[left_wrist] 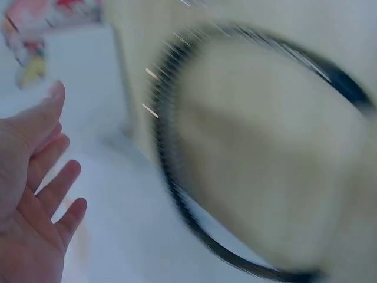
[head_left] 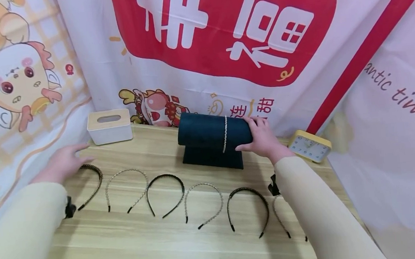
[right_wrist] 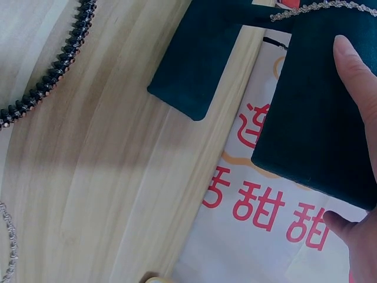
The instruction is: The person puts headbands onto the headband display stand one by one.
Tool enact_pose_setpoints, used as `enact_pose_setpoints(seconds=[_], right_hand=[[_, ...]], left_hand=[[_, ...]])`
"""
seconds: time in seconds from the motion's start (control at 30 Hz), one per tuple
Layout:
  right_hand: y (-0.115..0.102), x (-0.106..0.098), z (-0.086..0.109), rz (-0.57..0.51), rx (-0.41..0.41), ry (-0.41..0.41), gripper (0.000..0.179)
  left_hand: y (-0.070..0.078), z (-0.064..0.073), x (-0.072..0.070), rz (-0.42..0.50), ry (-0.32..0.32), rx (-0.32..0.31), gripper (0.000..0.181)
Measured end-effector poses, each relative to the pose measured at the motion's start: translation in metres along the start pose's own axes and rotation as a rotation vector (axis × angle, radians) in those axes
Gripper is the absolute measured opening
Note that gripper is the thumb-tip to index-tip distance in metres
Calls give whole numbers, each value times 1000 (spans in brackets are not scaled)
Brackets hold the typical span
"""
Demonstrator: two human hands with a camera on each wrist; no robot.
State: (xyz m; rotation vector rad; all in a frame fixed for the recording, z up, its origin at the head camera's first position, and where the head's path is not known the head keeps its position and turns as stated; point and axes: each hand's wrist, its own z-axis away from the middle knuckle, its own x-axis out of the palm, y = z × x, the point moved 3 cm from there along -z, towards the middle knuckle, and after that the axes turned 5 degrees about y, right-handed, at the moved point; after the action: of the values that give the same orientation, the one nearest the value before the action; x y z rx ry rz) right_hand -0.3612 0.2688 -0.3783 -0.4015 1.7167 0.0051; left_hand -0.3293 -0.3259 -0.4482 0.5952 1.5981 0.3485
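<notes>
Left hand [head_left: 63,162]: extending loose fingers, frame left, partly hiding a black headband [head_left: 101,178]
Right hand [head_left: 264,137]: gripping a dark stand [head_left: 205,133], frame centre
Rightmost headband [head_left: 279,218]: partly hiding behind a sleeve [head_left: 306,195]

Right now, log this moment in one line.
left grip: empty, near leftmost black headband | right grip: holds dark stand at right end | silver headband: over stand

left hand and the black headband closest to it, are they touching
Apart. The left wrist view shows it: pale background separates the left hand from the curved black headband, with no finger reaching the band.
</notes>
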Motion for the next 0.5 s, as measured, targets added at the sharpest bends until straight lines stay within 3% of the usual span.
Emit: enact_pose_setpoints(seconds=[0.13, 0.3, 0.37, 0.5], right_hand=[[0, -1, 1, -1, 1, -1, 113], [-3, -2, 0, -1, -1, 2, 112], [-2, -1, 0, 1, 1, 3, 112], [0, 0, 1, 2, 3, 4, 113]], left_hand=[[-37, 30, 3, -46, 2, -53, 68], [-71, 49, 8, -115, 52, -82, 62], [-75, 52, 9, -135, 54, -133, 59], [-57, 64, 2, -135, 52, -242, 42]])
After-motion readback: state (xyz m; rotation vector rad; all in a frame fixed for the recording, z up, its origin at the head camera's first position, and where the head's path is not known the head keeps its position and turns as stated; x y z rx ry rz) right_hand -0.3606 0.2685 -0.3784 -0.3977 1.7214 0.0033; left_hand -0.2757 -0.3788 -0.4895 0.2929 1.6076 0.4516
